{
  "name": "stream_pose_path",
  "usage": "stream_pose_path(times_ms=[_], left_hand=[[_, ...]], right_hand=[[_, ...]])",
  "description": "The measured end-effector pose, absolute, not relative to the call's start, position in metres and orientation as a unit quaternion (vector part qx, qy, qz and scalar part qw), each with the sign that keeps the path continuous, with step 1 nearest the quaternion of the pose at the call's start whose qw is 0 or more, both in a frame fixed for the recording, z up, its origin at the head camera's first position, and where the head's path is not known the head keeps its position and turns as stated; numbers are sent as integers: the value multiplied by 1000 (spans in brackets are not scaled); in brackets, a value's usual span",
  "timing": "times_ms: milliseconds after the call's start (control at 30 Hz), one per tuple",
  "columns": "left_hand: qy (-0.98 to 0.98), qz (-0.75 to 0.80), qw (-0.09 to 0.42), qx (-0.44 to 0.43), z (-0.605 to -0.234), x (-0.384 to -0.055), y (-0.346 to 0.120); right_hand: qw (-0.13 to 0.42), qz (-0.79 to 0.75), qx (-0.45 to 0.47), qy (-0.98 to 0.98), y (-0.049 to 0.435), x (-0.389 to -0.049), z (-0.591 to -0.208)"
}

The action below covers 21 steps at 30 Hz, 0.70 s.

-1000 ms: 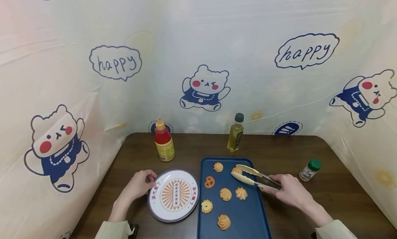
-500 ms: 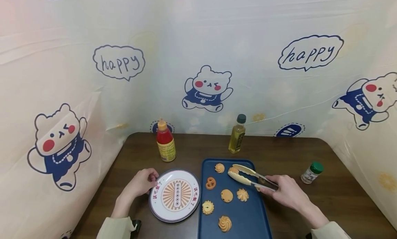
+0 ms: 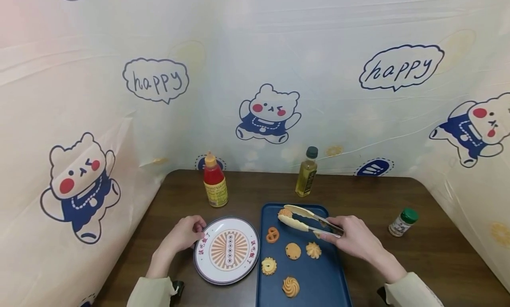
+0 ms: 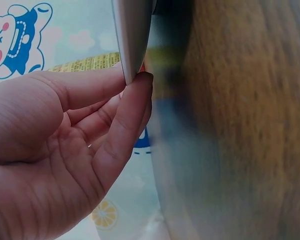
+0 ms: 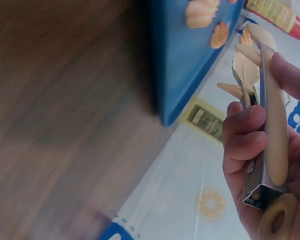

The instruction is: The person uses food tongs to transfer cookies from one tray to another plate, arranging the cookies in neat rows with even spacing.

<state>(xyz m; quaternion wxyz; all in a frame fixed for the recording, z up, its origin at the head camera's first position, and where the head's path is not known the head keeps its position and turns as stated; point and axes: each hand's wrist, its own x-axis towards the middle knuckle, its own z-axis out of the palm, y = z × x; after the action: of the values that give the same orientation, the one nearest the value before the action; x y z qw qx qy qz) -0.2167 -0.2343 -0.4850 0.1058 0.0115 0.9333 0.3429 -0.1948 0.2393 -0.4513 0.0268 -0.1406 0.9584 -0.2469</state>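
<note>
At the left, my left hand (image 3: pixel 184 232) pinches the rim of a white round plate (image 3: pixel 207 271) with red lettering and an orange ray pattern. In the left wrist view, thumb and fingertips meet at the plate's edge (image 4: pixel 132 40). My right hand (image 3: pixel 354 236) grips metal tongs (image 3: pixel 295 223) with cream tips and handles. Between the tong tips sits a round golden cookie (image 3: pixel 284 213), above the far left part of a blue tray (image 3: pixel 314 280). The right wrist view shows this cookie (image 5: pixel 246 36) raised off the tray, partly hidden by the tips.
On the tray lie a pretzel (image 3: pixel 272 235), a speckled round cookie (image 3: pixel 293 251) and several piped cookies (image 3: pixel 291 287). Behind stand a red sauce bottle (image 3: pixel 216 187) and an oil bottle (image 3: pixel 307 174). A green-capped shaker (image 3: pixel 403 222) lies tilted at the right. A printed curtain surrounds the table.
My right hand has moved the tongs and the cookie between their tips leftward over the tray. The left hand stays at the plate's rim. The head view has shifted slightly.
</note>
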Motion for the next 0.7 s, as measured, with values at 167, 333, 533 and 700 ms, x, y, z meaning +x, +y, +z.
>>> stream_pose_path(times_ms=[167, 333, 533, 700], left_hand=[[933, 343, 107, 8, -484, -216, -233], [933, 344, 106, 2, -485, -215, -233], [935, 338, 106, 3, -485, -216, -233], [935, 337, 108, -2, -485, -217, -233]], right_hand=[[22, -251, -159, 955, 221, -202, -447], [19, -255, -183, 949, 200, -208, -444], [16, -262, -218, 940, 181, -214, -443], [21, -260, -226, 939, 165, -217, -446]])
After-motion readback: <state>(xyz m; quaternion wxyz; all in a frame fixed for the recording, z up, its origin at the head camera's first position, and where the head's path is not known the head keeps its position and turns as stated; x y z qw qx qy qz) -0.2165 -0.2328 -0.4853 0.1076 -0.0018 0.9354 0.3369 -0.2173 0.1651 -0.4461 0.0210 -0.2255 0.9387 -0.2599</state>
